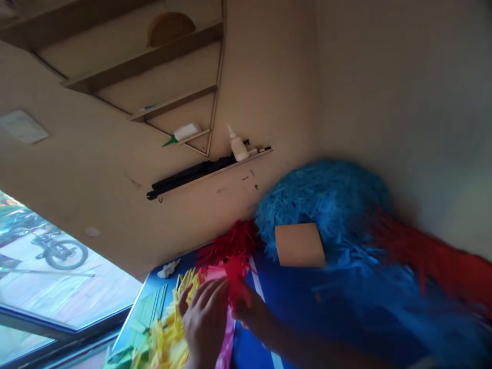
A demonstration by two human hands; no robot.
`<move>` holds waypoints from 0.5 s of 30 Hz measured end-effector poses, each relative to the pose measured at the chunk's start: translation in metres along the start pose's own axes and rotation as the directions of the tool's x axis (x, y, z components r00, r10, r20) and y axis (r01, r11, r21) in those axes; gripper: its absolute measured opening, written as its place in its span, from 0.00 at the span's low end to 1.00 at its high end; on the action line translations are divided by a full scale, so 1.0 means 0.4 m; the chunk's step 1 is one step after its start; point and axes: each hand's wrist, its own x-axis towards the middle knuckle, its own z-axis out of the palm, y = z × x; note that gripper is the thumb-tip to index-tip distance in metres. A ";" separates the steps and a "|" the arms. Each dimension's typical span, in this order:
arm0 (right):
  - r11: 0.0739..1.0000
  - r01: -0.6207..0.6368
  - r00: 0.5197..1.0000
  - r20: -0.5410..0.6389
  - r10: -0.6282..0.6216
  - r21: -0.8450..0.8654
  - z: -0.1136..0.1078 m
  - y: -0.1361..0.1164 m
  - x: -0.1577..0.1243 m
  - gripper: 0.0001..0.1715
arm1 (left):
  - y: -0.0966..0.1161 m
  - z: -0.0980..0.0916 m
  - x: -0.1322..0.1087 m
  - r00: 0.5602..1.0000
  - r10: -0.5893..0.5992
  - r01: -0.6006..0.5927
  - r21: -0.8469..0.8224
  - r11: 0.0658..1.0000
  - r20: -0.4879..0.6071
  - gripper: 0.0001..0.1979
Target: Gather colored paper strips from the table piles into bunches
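Observation:
A piece of red fringed paper [235,282] is in my right hand [249,310], whose fingers are closed around its lower end. My left hand [205,312] lies just to the left, fingers stretched and slightly apart, with the fingertips close to the red paper. Whether they touch it, I cannot tell. Pink paper [211,272] shows beyond my left fingers. Left of that hand lie yellow paper strips [169,328], and a magenta strip [227,343] runs down between my wrists. Dark red fringe [234,241] is heaped at the table's far end.
The blue table [246,348] stands against the wall. A big blue fringed heap [326,189] fills the corner, with a brown card [300,245] before it and red fringe [442,256] at right. Green strips [146,312] lie at left. A wall ledge holds a glue bottle [239,147].

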 end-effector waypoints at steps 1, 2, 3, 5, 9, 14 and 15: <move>0.997 -0.015 1.000 -0.012 0.016 0.077 -0.002 0.017 -0.024 0.23 | 0.005 -0.006 -0.056 0.999 0.025 -0.026 -0.032 0.999 -0.026 0.13; 0.988 -0.049 0.999 -0.010 0.051 0.147 -0.005 0.031 -0.045 0.21 | 0.009 -0.010 -0.111 0.998 0.043 -0.046 -0.057 0.997 -0.043 0.14; 0.977 -0.093 0.995 -0.013 0.098 0.193 -0.009 0.040 -0.060 0.21 | 0.015 -0.013 -0.164 0.997 0.052 -0.056 -0.072 0.996 -0.051 0.14; 0.960 -0.184 0.981 -0.024 0.193 0.212 -0.020 0.048 -0.071 0.27 | 0.030 -0.014 -0.259 0.998 0.035 -0.038 -0.067 0.997 -0.050 0.16; 0.961 -0.225 0.959 -0.137 0.248 0.163 -0.049 0.021 -0.052 0.42 | 0.068 0.000 -0.387 0.996 -0.030 0.029 -0.022 0.999 -0.083 0.16; 0.991 -0.106 0.960 -0.251 0.123 0.080 -0.192 -0.034 -0.127 0.34 | 0.133 0.055 -0.432 0.999 -0.009 0.005 -0.097 0.995 -0.033 0.15; 0.997 -0.070 0.959 -0.272 0.075 0.029 -0.247 -0.045 -0.164 0.33 | 0.152 0.071 -0.431 0.999 0.037 -0.038 -0.133 0.990 -0.009 0.14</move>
